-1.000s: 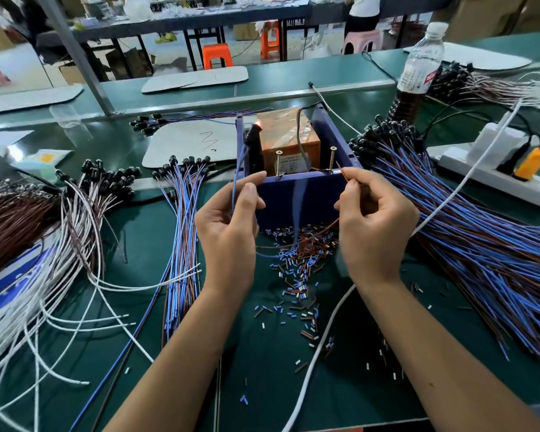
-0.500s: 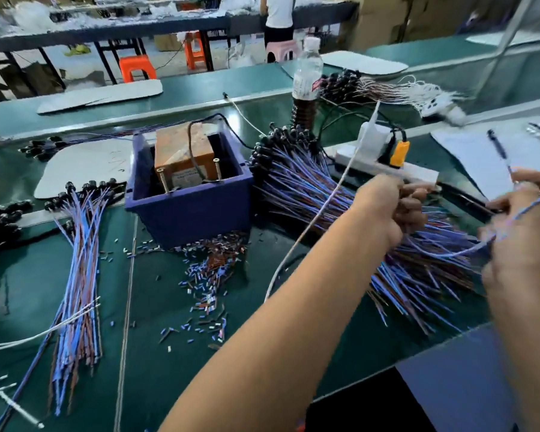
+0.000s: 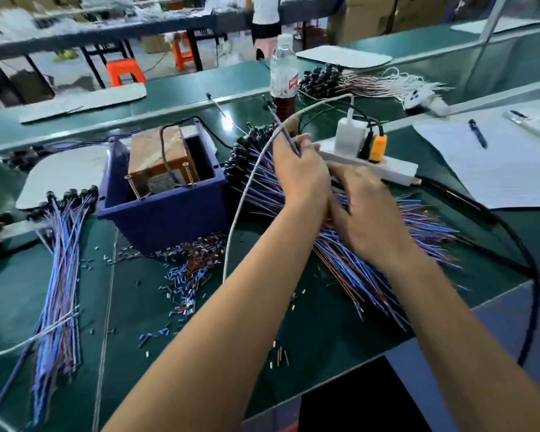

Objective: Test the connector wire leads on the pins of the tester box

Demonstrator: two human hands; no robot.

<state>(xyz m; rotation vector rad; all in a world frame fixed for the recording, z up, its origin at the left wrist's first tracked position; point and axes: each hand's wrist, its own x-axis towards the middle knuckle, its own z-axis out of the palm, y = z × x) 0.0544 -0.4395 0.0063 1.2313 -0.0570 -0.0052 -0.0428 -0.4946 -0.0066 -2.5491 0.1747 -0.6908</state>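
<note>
My left hand (image 3: 300,173) now pinches a fresh connector wire (image 3: 282,127), lifted off the pile (image 3: 371,241) on the counter (image 3: 309,338); a second ago both hands were at the tester box (image 3: 162,194). My right hand (image 3: 374,219) is blurred over the pile, so I cannot tell its grip. That last test looks done; this wire goes to the pins (image 3: 187,173) next

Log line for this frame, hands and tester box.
left hand: holds wire lead above pile | right hand: on wire pile, blurred, grip unclear | tester box: in blue bin, untouched
</note>
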